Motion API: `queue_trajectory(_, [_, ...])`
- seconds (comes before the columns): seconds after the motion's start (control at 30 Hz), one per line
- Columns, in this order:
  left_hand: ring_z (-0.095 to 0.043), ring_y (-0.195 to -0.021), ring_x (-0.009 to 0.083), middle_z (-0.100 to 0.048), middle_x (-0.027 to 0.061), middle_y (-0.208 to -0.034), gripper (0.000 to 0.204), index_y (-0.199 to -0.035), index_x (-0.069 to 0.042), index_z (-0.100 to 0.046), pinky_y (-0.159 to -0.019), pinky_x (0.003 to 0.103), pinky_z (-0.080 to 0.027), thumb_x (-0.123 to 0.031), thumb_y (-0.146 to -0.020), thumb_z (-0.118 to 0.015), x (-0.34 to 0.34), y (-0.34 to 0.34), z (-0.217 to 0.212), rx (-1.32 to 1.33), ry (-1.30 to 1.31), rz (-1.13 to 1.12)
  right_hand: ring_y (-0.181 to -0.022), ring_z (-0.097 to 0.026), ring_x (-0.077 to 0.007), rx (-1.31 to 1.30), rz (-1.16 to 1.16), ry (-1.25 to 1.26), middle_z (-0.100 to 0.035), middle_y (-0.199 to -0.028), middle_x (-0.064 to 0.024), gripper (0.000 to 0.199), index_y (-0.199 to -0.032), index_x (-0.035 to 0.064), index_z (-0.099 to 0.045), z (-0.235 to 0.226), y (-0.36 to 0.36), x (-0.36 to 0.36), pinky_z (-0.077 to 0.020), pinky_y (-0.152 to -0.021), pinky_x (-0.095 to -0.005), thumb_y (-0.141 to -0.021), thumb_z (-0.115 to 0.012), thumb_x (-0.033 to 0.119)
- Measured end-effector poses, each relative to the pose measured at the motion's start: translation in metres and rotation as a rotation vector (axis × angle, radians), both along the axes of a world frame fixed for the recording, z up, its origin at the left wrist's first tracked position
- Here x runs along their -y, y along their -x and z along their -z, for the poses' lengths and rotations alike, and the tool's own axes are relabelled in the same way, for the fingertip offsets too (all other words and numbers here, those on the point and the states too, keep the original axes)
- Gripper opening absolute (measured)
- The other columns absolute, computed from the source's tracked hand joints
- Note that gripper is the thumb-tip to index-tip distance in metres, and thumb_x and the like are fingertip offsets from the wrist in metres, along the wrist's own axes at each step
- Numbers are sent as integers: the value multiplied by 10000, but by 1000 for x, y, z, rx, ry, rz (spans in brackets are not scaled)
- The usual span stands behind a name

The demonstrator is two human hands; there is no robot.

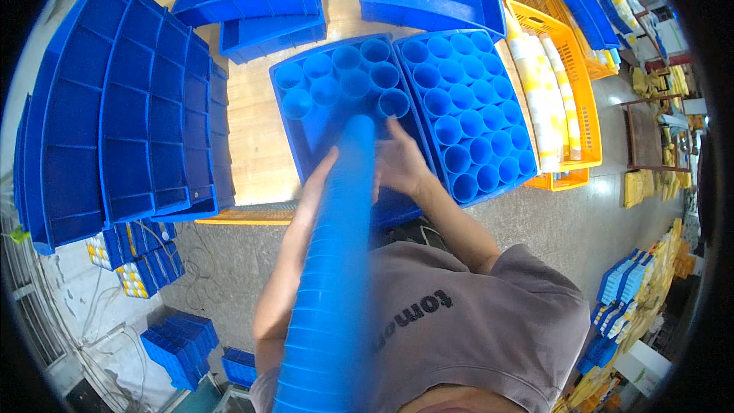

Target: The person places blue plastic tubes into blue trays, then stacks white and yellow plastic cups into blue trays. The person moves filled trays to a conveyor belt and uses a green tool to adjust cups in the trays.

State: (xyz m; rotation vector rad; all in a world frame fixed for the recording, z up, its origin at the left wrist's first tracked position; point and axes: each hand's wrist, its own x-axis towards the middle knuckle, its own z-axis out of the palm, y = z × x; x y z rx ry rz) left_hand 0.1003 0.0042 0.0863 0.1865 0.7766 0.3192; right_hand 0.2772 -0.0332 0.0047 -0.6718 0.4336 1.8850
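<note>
left hand (314, 181) curled round long blue cup stack (327, 291) | right hand (401, 164) half-open beside it, hold blurred, I can't tell | part-filled blue bin (321, 133) beneath

Brightly lit all around us
We see a grey floor (550, 222), shiny in places, a scuffed white wall (65, 283) at left, and a pale wooden counter (258, 130).
</note>
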Motion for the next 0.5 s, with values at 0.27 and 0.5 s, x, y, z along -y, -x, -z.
queue_trajectory(0.27, [-703,-814,347,-618,283,-1059,668,-1275,110,-465,-629,418,-638,-446,-947,-634,2,25,3,114,141,-113,-1122,-580,-322,86,5,-140,-602,-1183,-178,648,-1254,11,-495,5,24,-3,-423,-1015,-505,-943,-555,576])
queue_trajectory(0.5, [-716,-788,324,-653,248,-957,668,-1256,105,-493,-636,404,-642,-484,-958,-600,1,51,-7,-85,124,-29,-1187,-547,-338,238,-164,-281,-567,-1256,-233,696,-1312,-19,-476,-13,56,-10,-410,-1023,-494,-960,-505,581])
